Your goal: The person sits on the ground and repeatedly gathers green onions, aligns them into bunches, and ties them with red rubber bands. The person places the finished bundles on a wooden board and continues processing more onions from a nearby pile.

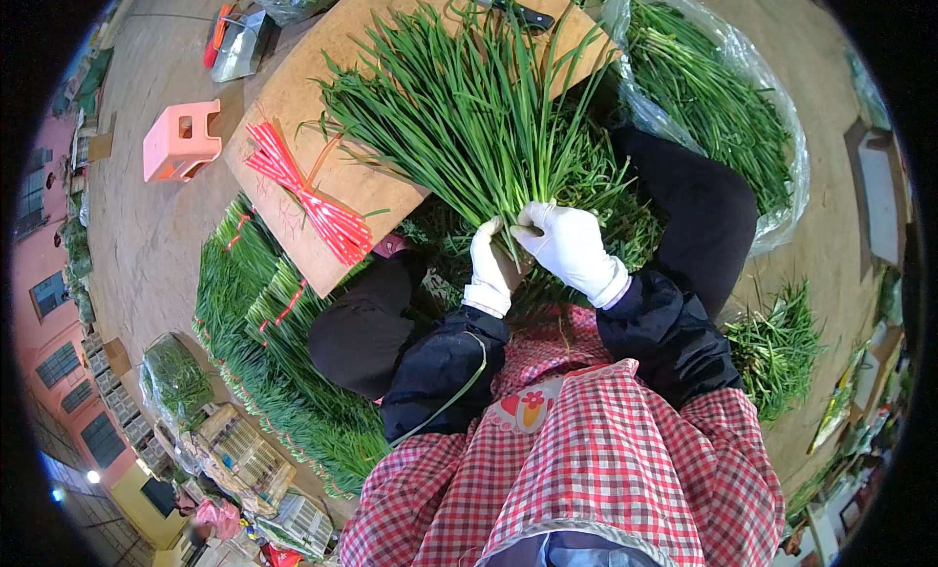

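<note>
A loose, fanned bunch of garlic chives (pixel 454 112) has its leaves on a brown board (pixel 399 189) and its stem ends towards me. My left hand (pixel 491 270), in a white glove, grips the stems from the left side. Opposite it, my right hand (pixel 570 248), gloved the same way, pinches stem ends between thumb and fingers. Red-and-white tie strips (pixel 311 197) lie in a bundle on the board's left part. A knife with a black handle (pixel 531 16) rests at the board's far side, partly covered by leaves. Loose chive scraps (pixel 623 208) are heaped below the board.
Tied chive bunches (pixel 278 347) are stacked at my left. A clear plastic bag (pixel 788 142) full of chives stands at the right, above a loose chive pile (pixel 777 351). A pink stool (pixel 172 142) and a metal container (pixel 242 46) stand beyond the board's left.
</note>
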{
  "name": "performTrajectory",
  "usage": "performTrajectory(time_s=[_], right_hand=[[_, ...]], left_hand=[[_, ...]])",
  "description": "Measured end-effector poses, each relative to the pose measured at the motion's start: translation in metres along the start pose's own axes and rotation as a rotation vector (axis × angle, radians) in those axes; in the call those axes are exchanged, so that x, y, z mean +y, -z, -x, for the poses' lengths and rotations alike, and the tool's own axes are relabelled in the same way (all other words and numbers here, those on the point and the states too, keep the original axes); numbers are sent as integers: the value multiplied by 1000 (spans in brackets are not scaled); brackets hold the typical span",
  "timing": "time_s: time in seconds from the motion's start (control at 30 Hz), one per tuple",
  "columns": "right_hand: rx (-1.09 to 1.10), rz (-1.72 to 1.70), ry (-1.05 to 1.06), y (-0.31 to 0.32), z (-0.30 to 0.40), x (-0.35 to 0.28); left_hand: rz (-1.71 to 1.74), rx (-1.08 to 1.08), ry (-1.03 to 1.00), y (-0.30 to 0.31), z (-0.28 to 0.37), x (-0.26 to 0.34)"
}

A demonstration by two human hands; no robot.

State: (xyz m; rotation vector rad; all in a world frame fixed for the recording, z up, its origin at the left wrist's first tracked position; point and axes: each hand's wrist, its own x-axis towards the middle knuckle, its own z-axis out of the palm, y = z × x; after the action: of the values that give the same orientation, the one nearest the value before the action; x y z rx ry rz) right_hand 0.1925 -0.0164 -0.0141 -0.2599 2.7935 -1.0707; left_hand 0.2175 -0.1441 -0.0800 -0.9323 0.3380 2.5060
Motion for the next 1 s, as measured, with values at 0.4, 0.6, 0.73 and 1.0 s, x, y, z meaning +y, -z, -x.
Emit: performTrajectory(time_s=[0.4,0.6,0.73,1.0], right_hand=[[-95,146,183,-17,-2,2],[-191,-53,-37,-4,-7,5],[-120,-136,-340,4,-23,0],[-73,-39,-280,-14,-46,6]], left_hand=[[87,-233,130,24,-10,1],[-90,40,37,6,-3,-2],[-102,68,-48,6,-6,-6],[-102,41,-35,10,-10,-6]])
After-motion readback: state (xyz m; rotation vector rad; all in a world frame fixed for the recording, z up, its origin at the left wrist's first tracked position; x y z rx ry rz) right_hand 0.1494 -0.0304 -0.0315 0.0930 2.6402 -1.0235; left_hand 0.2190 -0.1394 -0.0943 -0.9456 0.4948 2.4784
